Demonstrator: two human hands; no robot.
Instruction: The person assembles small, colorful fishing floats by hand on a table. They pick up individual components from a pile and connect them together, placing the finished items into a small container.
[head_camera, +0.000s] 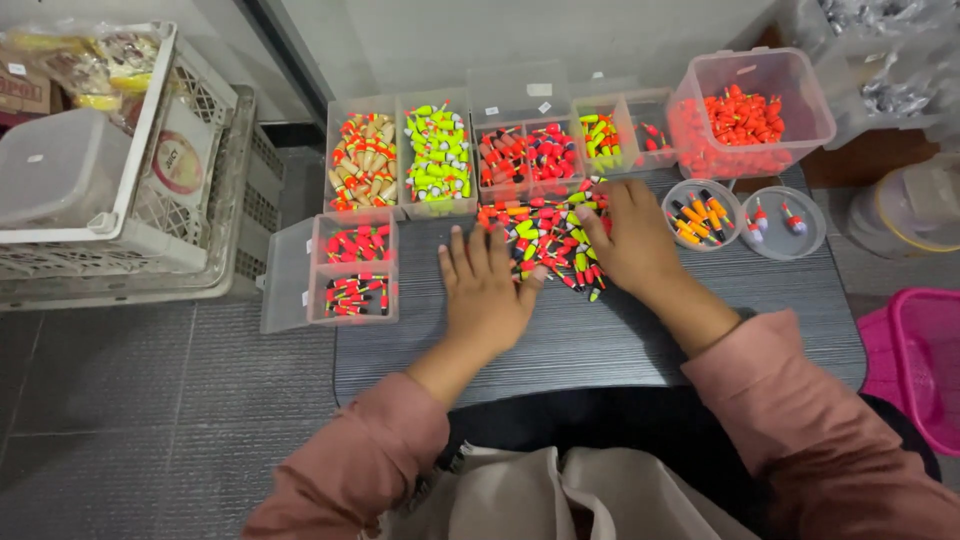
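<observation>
Head view: both hands, left (487, 290) and right (632, 240), lie open, palms down, flanking the float pile (548, 235).

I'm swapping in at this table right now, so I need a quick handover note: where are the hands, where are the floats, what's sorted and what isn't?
Left hand: flat on the dark table, palm down, at the left edge of the loose pile of floats.
Right hand: resting on the pile's right side, fingers spread.
Done: clear compartment boxes behind the pile hold floats by colour; a tub of orange-red floats sits at the right.
Left: the mixed pile is unsorted.
</observation>
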